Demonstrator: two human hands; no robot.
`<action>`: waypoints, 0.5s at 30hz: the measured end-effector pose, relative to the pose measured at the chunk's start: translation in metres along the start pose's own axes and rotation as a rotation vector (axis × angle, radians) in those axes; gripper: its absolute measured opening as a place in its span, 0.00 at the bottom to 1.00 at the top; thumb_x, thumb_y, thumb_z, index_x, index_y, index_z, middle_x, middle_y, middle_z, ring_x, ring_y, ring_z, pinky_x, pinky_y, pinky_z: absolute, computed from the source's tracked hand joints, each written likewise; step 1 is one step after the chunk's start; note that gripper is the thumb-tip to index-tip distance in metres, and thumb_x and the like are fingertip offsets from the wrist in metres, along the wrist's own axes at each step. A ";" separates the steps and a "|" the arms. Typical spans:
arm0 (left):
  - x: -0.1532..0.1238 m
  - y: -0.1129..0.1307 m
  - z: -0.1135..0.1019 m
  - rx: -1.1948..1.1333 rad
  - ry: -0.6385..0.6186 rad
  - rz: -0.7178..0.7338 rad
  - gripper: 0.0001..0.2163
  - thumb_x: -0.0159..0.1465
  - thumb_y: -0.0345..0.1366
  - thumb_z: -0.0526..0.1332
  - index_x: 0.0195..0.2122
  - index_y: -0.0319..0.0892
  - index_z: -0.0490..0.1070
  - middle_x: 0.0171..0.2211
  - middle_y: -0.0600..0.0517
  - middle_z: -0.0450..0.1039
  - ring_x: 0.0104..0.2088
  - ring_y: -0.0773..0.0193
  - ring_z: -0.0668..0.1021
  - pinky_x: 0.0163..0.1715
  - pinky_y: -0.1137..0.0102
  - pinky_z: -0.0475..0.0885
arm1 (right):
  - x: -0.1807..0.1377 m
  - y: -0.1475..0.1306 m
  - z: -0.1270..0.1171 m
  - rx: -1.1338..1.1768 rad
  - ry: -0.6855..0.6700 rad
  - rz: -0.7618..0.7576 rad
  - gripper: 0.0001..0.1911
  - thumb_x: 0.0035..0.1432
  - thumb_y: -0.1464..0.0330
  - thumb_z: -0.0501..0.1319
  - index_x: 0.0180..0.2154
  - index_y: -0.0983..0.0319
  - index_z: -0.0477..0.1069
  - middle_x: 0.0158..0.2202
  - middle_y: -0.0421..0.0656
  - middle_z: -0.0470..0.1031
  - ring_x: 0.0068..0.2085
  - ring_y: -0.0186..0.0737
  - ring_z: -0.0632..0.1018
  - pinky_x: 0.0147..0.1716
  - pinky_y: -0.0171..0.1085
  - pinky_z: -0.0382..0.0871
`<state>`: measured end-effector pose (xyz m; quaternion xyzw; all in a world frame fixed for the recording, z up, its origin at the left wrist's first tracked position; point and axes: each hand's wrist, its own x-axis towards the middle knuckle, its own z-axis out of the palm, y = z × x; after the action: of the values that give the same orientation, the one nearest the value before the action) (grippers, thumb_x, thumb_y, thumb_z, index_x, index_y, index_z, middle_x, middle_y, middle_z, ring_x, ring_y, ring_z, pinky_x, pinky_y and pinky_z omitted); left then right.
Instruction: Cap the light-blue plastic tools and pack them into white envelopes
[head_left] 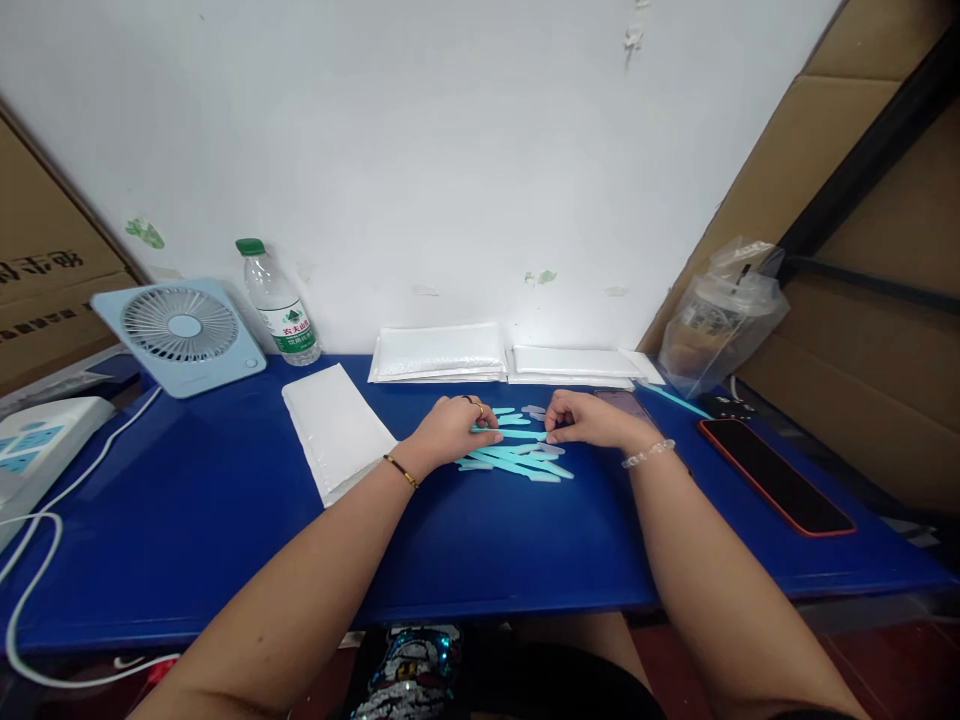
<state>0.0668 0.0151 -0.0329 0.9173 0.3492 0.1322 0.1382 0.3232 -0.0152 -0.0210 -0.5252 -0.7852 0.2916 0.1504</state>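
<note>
Several thin light-blue plastic sticks (517, 460) lie in a loose pile on the blue table (225, 500), with a few pale lilac pieces (534, 410) among them. My left hand (450, 425) rests on the pile's left side, fingers curled and pinched on the end of one stick. My right hand (585, 418) sits at the pile's right side, its fingers curled down onto the pieces; what they hold is too small to name. A gold bangle is on my left wrist, a bead bracelet on my right.
A white padded envelope (334, 430) lies left of my hands, and two stacks of envelopes (510, 362) are at the wall. A small fan (180, 335), a water bottle (281, 305), a bagged drink cup (716, 320), a red-edged phone (776, 475) and a white cable (45, 520) surround them.
</note>
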 end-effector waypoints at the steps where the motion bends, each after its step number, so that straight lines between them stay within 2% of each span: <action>1: 0.000 0.001 0.001 0.014 -0.005 0.010 0.13 0.60 0.46 0.57 0.36 0.45 0.74 0.35 0.53 0.74 0.37 0.63 0.75 0.32 0.73 0.63 | 0.000 -0.003 0.001 0.018 0.010 -0.010 0.14 0.45 0.58 0.65 0.29 0.62 0.72 0.32 0.41 0.69 0.33 0.37 0.70 0.32 0.35 0.63; 6: 0.002 -0.005 0.001 -0.011 -0.001 -0.068 0.14 0.62 0.45 0.54 0.32 0.44 0.75 0.37 0.53 0.76 0.35 0.63 0.75 0.33 0.73 0.64 | 0.002 -0.005 0.003 0.094 0.119 -0.047 0.14 0.48 0.57 0.63 0.29 0.62 0.71 0.32 0.42 0.69 0.32 0.37 0.70 0.32 0.35 0.64; 11: -0.003 -0.019 -0.009 0.034 0.035 -0.198 0.14 0.61 0.46 0.53 0.34 0.46 0.75 0.34 0.54 0.76 0.34 0.62 0.75 0.32 0.72 0.65 | 0.003 0.009 0.001 0.036 0.213 0.010 0.15 0.47 0.55 0.63 0.29 0.61 0.73 0.31 0.42 0.70 0.32 0.37 0.70 0.31 0.36 0.63; 13: -0.005 -0.020 -0.012 0.071 0.037 -0.230 0.13 0.60 0.46 0.54 0.34 0.46 0.75 0.34 0.53 0.76 0.35 0.61 0.75 0.33 0.71 0.65 | 0.002 0.010 0.000 0.036 0.203 0.022 0.16 0.47 0.55 0.63 0.31 0.61 0.74 0.32 0.42 0.71 0.33 0.38 0.70 0.31 0.36 0.63; 15: -0.006 -0.018 -0.012 0.100 0.053 -0.235 0.13 0.57 0.46 0.57 0.37 0.46 0.74 0.36 0.52 0.75 0.38 0.59 0.74 0.35 0.70 0.65 | -0.001 0.008 -0.001 0.035 0.125 0.008 0.17 0.46 0.55 0.64 0.32 0.61 0.74 0.33 0.42 0.71 0.34 0.38 0.71 0.32 0.35 0.64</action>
<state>0.0478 0.0261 -0.0286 0.8721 0.4638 0.1219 0.0975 0.3299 -0.0135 -0.0248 -0.5429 -0.7669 0.2725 0.2069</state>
